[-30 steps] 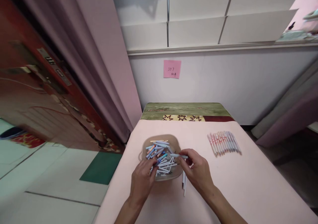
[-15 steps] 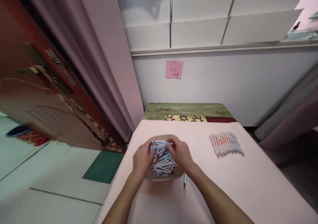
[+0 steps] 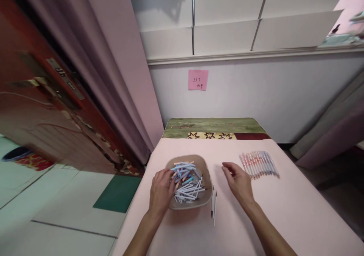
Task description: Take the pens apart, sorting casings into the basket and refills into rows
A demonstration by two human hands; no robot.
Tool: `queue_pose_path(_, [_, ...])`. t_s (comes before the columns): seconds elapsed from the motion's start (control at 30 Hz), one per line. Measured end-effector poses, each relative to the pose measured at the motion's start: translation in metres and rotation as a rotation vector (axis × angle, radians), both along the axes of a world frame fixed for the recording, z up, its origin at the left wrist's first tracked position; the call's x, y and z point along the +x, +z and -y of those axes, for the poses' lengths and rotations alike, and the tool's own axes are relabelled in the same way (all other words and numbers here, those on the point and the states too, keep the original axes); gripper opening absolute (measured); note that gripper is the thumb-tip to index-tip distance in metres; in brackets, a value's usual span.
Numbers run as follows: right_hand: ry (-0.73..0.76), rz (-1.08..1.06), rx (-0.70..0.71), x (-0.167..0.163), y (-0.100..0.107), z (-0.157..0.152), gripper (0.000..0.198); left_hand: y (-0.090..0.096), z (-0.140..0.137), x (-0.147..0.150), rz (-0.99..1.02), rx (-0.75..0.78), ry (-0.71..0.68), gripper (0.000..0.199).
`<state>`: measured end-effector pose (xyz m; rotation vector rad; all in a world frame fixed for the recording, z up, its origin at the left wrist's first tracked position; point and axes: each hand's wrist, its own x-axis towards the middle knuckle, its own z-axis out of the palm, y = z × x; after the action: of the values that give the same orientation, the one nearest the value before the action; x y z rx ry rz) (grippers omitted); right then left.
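White-panelled wall at the back, red-brown door on the left, purple curtain beside it. Table stands end-on to the wall; pale pink cloth covers all but the far strip, probably to give a plain, even work surface. On the floor to the left: green mat, plus a bucket by the door.

Tub sits on the cloth, left of centre, within reach of both hands. Inside: loose jumble of pens towards the back, white sticks, some dark-tipped, towards the front.

Left hand is at the tub's left rim, fingers bent inward over the pens. Likely placed there to steady the tub or pick through the pile; can't tell if it grips anything. Right hand hangs right of the tub, fingers loosely curled, small gap to the thumb, nothing visible in it.

Row of pens lies beyond the right hand, side by side, aligned; probably spaced well off the tub so the two groups don't mix. Pink note on the wall, handwritten "357" legible. Smallest: few loose sticks just right of the tub, roughly parallel; can't tell if they touch it.
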<state>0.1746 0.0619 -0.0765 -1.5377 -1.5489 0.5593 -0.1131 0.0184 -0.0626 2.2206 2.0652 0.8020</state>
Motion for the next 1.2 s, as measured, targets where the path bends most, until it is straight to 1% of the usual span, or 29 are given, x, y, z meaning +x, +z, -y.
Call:
queue_pose_path(0.07, [-0.074, 0.038, -0.083, 0.021, -0.003, 0.006, 0.028, 0.007, -0.008, 0.012, 0.005, -0.063, -0.087, 0.022])
queue_pose_path(0.1, [-0.084, 0.079, -0.136, 0.029, -0.004, 0.010, 0.027, 0.010, -0.012, 0.019, 0.003, -0.092, -0.113, 0.021])
queue_pose_path(0.13, [-0.071, 0.131, -0.193, 0.034, -0.006, 0.015, 0.026, 0.012, -0.015, 0.026, 0.002, -0.119, -0.126, 0.020])
queue_pose_path(0.2, [0.016, 0.239, -0.298, 0.035, -0.011, 0.029, 0.024, 0.015, -0.018, 0.038, 0.001, -0.176, -0.136, 0.016])
queue_pose_path(0.27, [0.136, 0.319, -0.368, 0.025, -0.018, 0.044, 0.022, 0.015, -0.016, 0.047, -0.007, -0.253, -0.144, 0.013])
queue_pose_path(0.33, [0.209, 0.382, -0.410, 0.008, -0.026, 0.057, 0.021, 0.012, -0.011, 0.053, -0.044, -0.344, -0.141, 0.014])
queue_pose_path(0.43, [0.215, 0.524, -0.450, -0.017, -0.033, 0.068, 0.030, 0.007, -0.003, 0.056, -0.129, -0.479, -0.070, 0.022])
queue_pose_path(0.53, [0.198, 0.645, -0.483, -0.033, -0.031, 0.068, 0.038, 0.005, -0.002, 0.058, -0.179, -0.563, -0.005, 0.038])
queue_pose_path(0.63, [0.201, 0.694, -0.505, -0.036, -0.025, 0.064, 0.032, 0.006, -0.008, 0.060, -0.183, -0.642, 0.004, 0.055])
queue_pose_path(0.7, [0.203, 0.702, -0.515, -0.034, -0.022, 0.062, 0.029, 0.007, -0.012, 0.061, -0.174, -0.685, 0.002, 0.058])
queue_pose_path(0.77, [0.193, 0.705, -0.532, -0.028, -0.022, 0.063, 0.028, 0.006, -0.015, 0.063, -0.170, -0.712, -0.009, 0.052])
queue_pose_path(0.9, [0.185, 0.705, -0.562, -0.012, -0.021, 0.065, 0.027, 0.006, -0.017, 0.068, -0.172, -0.754, -0.062, 0.034])
queue_pose_path(1.0, [0.208, 0.688, -0.579, -0.005, -0.017, 0.064, 0.025, 0.007, -0.019, 0.071, -0.193, -0.776, -0.082, 0.030])
queue_pose_path(1.2, [0.283, 0.676, -0.591, -0.011, -0.013, 0.060, 0.022, 0.008, -0.025, 0.081, -0.272, -0.826, -0.086, 0.016])
